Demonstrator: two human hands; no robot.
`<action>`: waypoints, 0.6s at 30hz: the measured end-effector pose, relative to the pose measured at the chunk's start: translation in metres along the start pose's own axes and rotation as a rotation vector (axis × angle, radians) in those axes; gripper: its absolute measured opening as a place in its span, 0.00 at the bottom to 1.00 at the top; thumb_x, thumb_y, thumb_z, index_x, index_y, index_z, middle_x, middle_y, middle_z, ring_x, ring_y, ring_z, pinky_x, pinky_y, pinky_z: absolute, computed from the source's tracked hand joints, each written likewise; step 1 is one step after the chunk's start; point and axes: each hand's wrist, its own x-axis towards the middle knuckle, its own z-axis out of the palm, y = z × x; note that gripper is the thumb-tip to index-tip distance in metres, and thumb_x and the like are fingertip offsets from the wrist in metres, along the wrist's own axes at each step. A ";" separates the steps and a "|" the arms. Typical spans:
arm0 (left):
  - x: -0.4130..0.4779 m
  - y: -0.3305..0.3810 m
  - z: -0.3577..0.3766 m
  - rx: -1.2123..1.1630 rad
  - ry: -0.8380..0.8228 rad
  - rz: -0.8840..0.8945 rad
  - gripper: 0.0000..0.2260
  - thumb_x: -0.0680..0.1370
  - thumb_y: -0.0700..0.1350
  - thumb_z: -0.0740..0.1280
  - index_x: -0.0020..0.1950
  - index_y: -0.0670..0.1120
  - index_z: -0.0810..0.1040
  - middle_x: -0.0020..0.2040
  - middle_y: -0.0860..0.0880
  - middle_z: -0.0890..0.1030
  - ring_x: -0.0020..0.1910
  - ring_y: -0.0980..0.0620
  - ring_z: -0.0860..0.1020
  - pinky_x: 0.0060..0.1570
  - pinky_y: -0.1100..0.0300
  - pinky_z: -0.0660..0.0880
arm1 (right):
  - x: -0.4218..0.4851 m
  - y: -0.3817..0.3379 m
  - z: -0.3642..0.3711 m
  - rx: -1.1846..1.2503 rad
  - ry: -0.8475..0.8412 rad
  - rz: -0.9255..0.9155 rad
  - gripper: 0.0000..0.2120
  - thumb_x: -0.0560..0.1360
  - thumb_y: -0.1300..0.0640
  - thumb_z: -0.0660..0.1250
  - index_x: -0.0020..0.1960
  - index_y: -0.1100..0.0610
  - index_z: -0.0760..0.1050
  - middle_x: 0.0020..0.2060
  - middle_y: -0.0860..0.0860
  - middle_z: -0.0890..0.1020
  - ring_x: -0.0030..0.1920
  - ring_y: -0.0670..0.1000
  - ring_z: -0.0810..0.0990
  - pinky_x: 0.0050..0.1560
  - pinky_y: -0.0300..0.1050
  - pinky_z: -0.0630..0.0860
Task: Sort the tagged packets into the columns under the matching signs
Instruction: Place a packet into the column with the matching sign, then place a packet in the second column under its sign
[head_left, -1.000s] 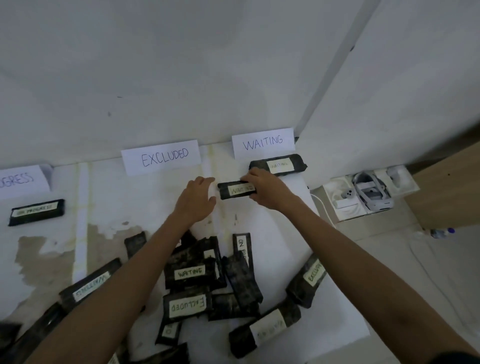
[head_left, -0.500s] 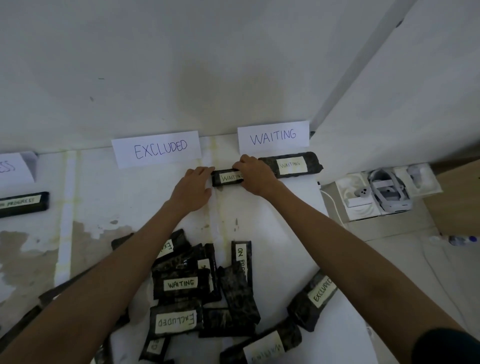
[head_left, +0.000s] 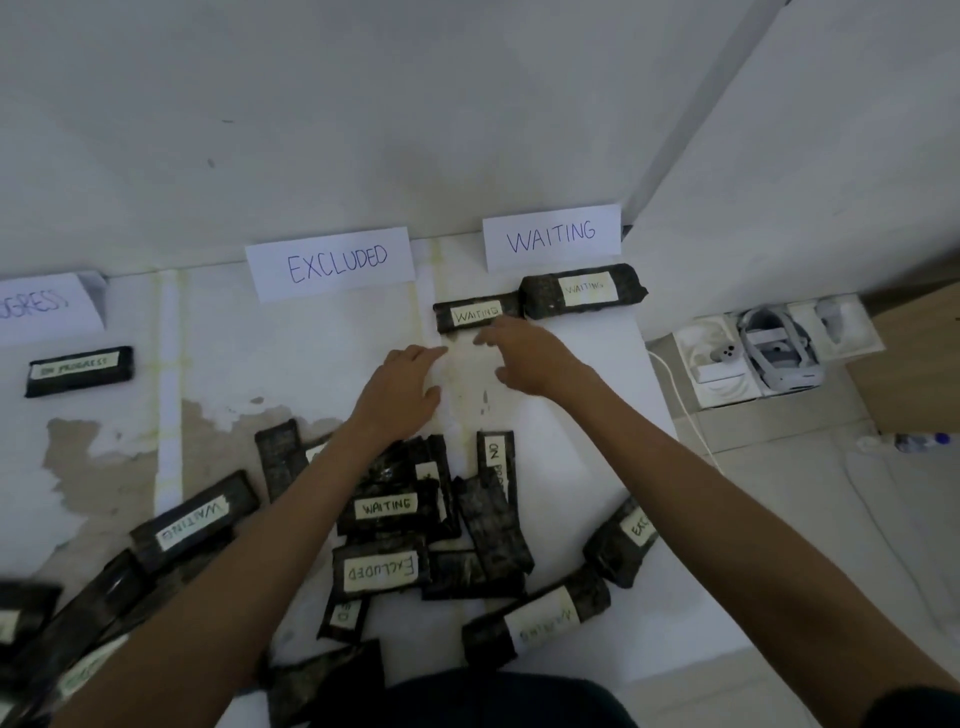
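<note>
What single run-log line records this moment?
slim WAITING packet: lying beside bulky WAITING packet | left hand: holds nothing | right hand: holds nothing

EXCLUDED sign (head_left: 331, 263) left of WAITING sign (head_left: 551, 236), both at wall (head_left: 363, 130). Before WAITING sign: left packet (head_left: 475, 315) and right packet (head_left: 584, 291), end to end, touching. Packet pile (head_left: 387, 569) nearer, centre.

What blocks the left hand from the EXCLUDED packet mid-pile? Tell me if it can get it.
Probably yes. The left hand is open and empty; the EXCLUDED packet lies tag-up atop the pile beside that forearm, nothing covering it. It only needs drawing back.
</note>
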 end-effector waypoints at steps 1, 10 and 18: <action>-0.012 0.002 0.005 -0.004 -0.010 0.009 0.23 0.77 0.40 0.62 0.72 0.45 0.65 0.67 0.42 0.71 0.64 0.42 0.67 0.63 0.49 0.68 | -0.012 -0.004 0.005 0.025 -0.075 0.010 0.23 0.73 0.63 0.67 0.67 0.54 0.69 0.62 0.54 0.73 0.61 0.54 0.73 0.56 0.47 0.72; -0.092 0.007 0.043 0.054 -0.057 0.032 0.22 0.74 0.41 0.65 0.68 0.44 0.70 0.68 0.42 0.71 0.67 0.41 0.67 0.64 0.48 0.67 | -0.074 -0.027 0.059 -0.016 -0.213 0.135 0.31 0.69 0.56 0.74 0.68 0.56 0.68 0.61 0.57 0.70 0.60 0.59 0.69 0.56 0.51 0.72; -0.112 0.024 0.005 -0.313 -0.024 -0.086 0.21 0.77 0.42 0.64 0.70 0.47 0.67 0.63 0.46 0.74 0.63 0.48 0.70 0.62 0.55 0.70 | -0.085 -0.045 0.011 0.554 -0.033 0.255 0.16 0.70 0.62 0.73 0.57 0.57 0.78 0.52 0.55 0.80 0.51 0.52 0.79 0.50 0.43 0.76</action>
